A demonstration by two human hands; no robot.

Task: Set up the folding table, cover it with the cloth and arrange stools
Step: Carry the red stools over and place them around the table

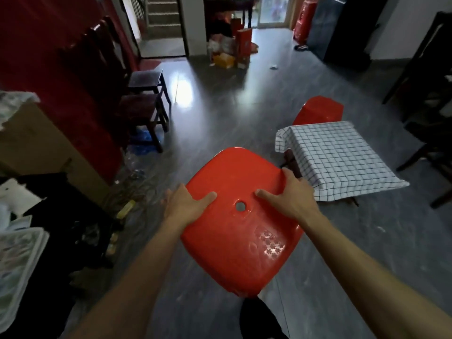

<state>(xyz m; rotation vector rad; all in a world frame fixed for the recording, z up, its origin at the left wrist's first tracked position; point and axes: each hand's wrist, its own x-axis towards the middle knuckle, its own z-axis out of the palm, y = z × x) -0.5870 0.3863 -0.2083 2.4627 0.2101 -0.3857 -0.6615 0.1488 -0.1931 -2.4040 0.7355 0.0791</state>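
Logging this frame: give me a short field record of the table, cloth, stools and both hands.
table: standing, only a dark leg shows under the cloth
cloth: white check, covers the top, corners hang down
held stool: red, seat faces the camera, legs hidden, left of the table
left hand: grips the seat's left edge, thumb on top
right hand: grips the seat's right edge, thumb on top
far stool: red, beyond the table
not yet done: held stool not set down

Two red stools (241,241) (318,110), one checked cloth (342,157), one table (293,165), two dark wooden stools (146,79) (144,106), two hands (186,204) (291,194)
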